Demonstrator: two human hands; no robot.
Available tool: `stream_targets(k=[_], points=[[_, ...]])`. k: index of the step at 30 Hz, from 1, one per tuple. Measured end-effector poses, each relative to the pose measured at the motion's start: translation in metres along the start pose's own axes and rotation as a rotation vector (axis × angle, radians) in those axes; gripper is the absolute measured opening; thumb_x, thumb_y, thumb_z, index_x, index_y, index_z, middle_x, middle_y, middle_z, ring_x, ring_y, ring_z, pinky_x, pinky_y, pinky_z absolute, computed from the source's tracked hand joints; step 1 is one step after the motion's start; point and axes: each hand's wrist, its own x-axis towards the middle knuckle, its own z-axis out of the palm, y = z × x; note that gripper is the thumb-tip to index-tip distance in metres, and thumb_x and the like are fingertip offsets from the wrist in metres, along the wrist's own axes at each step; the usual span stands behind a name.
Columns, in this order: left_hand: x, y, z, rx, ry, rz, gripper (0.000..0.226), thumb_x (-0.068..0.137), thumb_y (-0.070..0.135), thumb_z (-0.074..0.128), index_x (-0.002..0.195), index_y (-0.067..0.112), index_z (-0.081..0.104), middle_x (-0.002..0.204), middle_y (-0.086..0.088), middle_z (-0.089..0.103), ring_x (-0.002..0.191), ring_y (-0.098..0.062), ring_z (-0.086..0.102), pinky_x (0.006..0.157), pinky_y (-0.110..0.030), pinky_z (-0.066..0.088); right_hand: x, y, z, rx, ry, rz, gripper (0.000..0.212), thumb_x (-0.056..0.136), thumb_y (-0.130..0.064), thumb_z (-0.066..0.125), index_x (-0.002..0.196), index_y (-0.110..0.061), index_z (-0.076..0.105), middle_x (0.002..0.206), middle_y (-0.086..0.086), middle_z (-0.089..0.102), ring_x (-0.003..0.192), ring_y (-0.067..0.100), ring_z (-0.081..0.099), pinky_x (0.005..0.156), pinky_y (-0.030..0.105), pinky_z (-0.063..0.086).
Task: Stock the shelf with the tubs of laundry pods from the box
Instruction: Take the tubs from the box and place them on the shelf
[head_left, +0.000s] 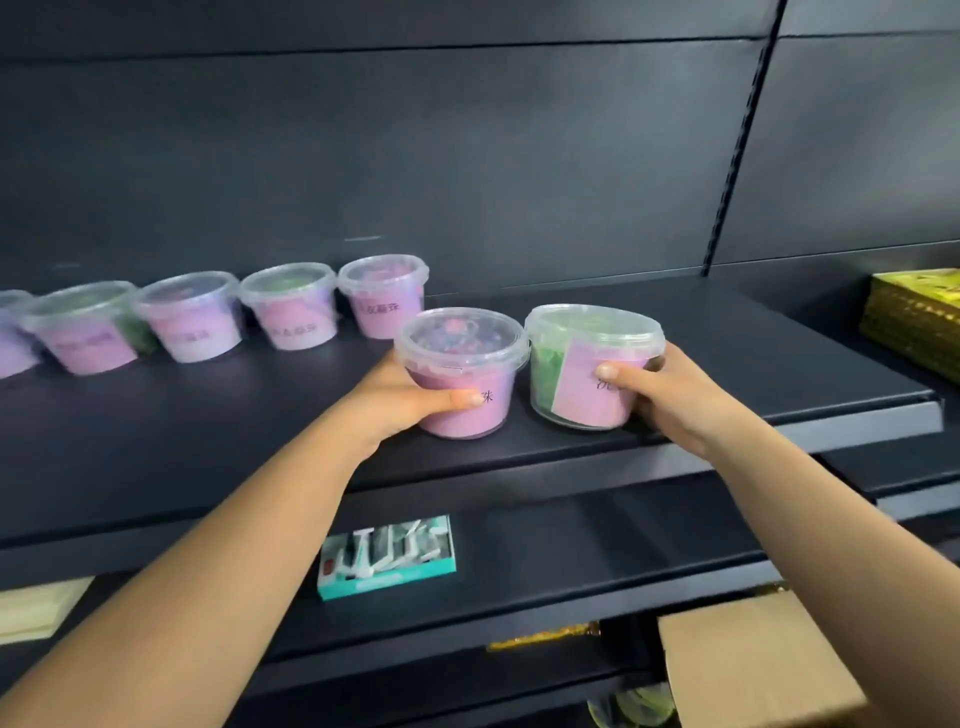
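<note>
Tub (460, 384) beside green tub (587, 374); pink label (470, 420) reads 珠.

The one view comes from a wide-angle camera on the person's head, facing forward and slightly down onto the top of a dark matte metal shelf (208, 441). It sits close. Both forearms run in from the bottom corners. The left grip (400, 400), around a clear round plastic tub of pink pods (460, 338), and the right grip (680, 400), around a clear round plastic tub of green pods (592, 332), lie near mid-frame. Above the grips the dark back panel (415, 156) fills the upper half. Below the right grip a brown cardboard box (753, 660) cuts the bottom edge.
</note>
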Motion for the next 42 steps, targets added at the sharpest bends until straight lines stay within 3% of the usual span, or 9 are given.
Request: stream_targets(k=[5, 9, 14, 21, 23, 26, 33, 37, 42], points=[[0.062, -0.003, 0.019, 0.052, 0.015, -0.020, 0.064, 0.048, 0.023, 0.088, 0.101, 0.037, 0.054, 0.108, 0.019, 0.062, 0.103, 0.005, 0.055, 0.088, -0.018, 0.041, 0.056, 0.005, -0.052, -0.062, -0.079, 0.013, 0.085, 0.038, -0.044, 0.090, 0.115, -0.021, 0.060, 0.115, 0.000, 0.068, 0.108, 0.013, 0.063, 0.090, 0.024, 0.051], [0.104, -0.012, 0.024, 0.071, 0.091, -0.061, 0.082, 0.045, 0.032, 0.088, 0.119, 0.031, 0.052, 0.117, 0.015, 0.061, 0.110, -0.001, 0.054, 0.095, -0.023, 0.042, 0.103, 0.009, -0.082, -0.126, -0.117, 0.051, 0.068, 0.055, -0.017, 0.082, 0.118, -0.018, 0.057, 0.111, -0.002, 0.069, 0.105, 0.011, 0.063, 0.083, 0.019, 0.052], [0.144, -0.020, 0.025, 0.115, 0.246, -0.109, 0.073, 0.061, 0.021, 0.083, 0.126, 0.023, 0.049, 0.117, 0.009, 0.059, 0.112, -0.009, 0.053, 0.096, -0.026, 0.040, 0.152, 0.022, -0.092, -0.138, -0.131, 0.047, 0.050, 0.071, 0.006, 0.072, 0.107, -0.026, 0.057, 0.109, -0.004, 0.067, 0.100, 0.005, 0.063, 0.081, 0.015, 0.052], [0.188, -0.029, 0.020, 0.165, 0.270, -0.168, 0.092, 0.050, 0.039, 0.086, 0.131, 0.024, 0.046, 0.125, 0.009, 0.058, 0.116, -0.011, 0.052, 0.103, -0.031, 0.040, 0.202, 0.035, -0.093, -0.194, -0.058, 0.077, 0.053, 0.068, -0.007, 0.079, 0.113, -0.022, 0.055, 0.109, -0.006, 0.066, 0.104, 0.006, 0.060, 0.086, 0.017, 0.049], [0.194, -0.033, 0.021, 0.172, 0.301, -0.165, 0.086, 0.058, 0.035, 0.085, 0.133, 0.022, 0.044, 0.126, 0.008, 0.056, 0.115, -0.010, 0.051, 0.099, -0.026, 0.040, 0.211, 0.044, -0.093, -0.206, 0.036, 0.118, 0.068, 0.063, -0.017, 0.084, 0.121, -0.018, 0.048, 0.116, -0.004, 0.060, 0.108, 0.008, 0.056, 0.092, 0.023, 0.044], [0.200, -0.036, 0.026, 0.190, 0.366, -0.155, 0.082, 0.064, 0.033, 0.081, 0.134, 0.020, 0.041, 0.126, 0.009, 0.054, 0.112, -0.009, 0.050, 0.092, -0.022, 0.038, 0.217, 0.049, -0.089, -0.197, 0.130, 0.113, 0.071, 0.067, -0.014, 0.081, 0.118, -0.023, 0.034, 0.119, -0.004, 0.049, 0.107, 0.009, 0.050, 0.092, 0.025, 0.040], [0.197, -0.037, 0.021, 0.141, 0.381, -0.132, 0.065, 0.064, 0.025, 0.082, 0.121, 0.027, 0.050, 0.118, 0.010, 0.059, 0.110, -0.008, 0.053, 0.093, -0.023, 0.039, 0.219, 0.048, -0.086, -0.186, 0.094, 0.083, 0.065, 0.069, -0.013, 0.079, 0.119, -0.022, 0.038, 0.107, -0.016, 0.051, 0.091, -0.007, 0.052, 0.085, 0.021, 0.041], [0.195, -0.039, 0.017, 0.118, 0.373, -0.162, 0.095, 0.039, 0.046, 0.083, 0.125, 0.028, 0.048, 0.124, 0.010, 0.058, 0.116, -0.008, 0.052, 0.102, -0.030, 0.040, 0.218, 0.051, -0.086, -0.205, 0.078, 0.077, 0.067, 0.071, -0.016, 0.078, 0.124, -0.022, 0.038, 0.103, -0.022, 0.049, 0.091, -0.007, 0.053, 0.084, 0.019, 0.041], [0.195, -0.038, 0.017, 0.062, 0.344, -0.152, 0.069, 0.063, 0.019, 0.083, 0.121, 0.030, 0.047, 0.118, 0.009, 0.058, 0.113, -0.008, 0.052, 0.095, -0.023, 0.038, 0.217, 0.050, -0.081, -0.240, 0.102, 0.076, 0.071, 0.071, -0.019, 0.078, 0.129, -0.021, 0.038, 0.112, -0.012, 0.051, 0.096, 0.002, 0.053, 0.072, 0.013, 0.043]])
